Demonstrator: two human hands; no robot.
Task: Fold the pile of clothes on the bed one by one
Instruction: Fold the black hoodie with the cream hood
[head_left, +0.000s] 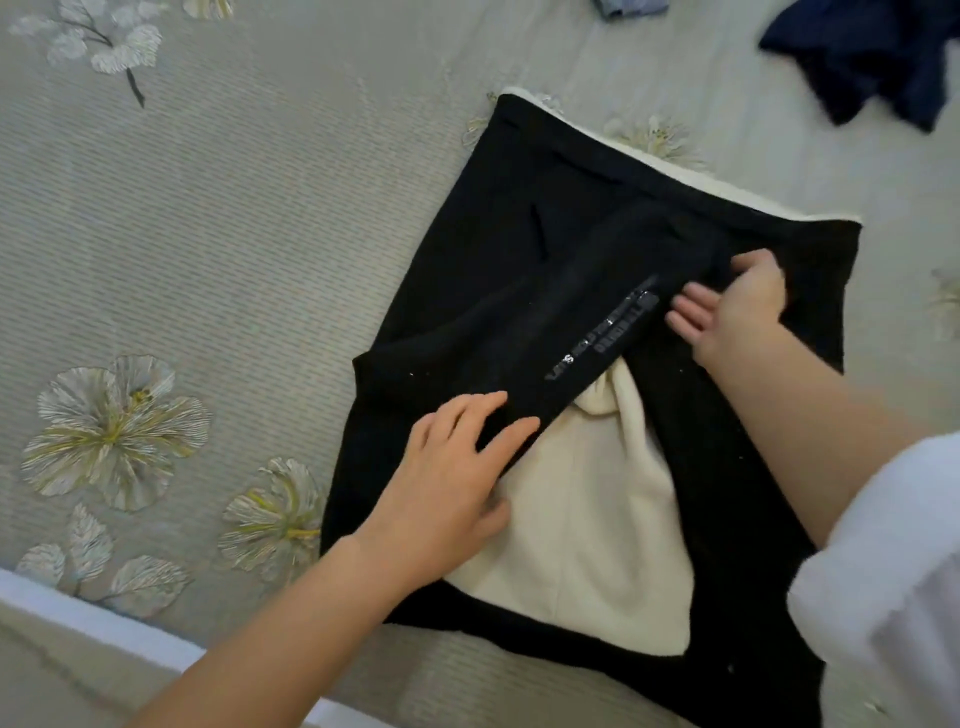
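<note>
Black fleece-lined garment (493, 260) lies on the bed (208, 234), near its front edge. Judged soft, bulky and light; best taken by the folded edge. Left hand (447, 483) grip is spread flat on it; right hand (737, 306) grip cannot be told.

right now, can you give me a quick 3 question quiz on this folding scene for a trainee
1. True or false: the black garment shows a cream lining where it is turned open.
2. Fill in: the navy garment lies ___ the black garment (touching / apart from).
3. Where does the left hand rest?
A. flat on the black garment
B. on the navy garment
C. lifted in the air

Key: 1 true; 2 apart from; 3 A
</note>
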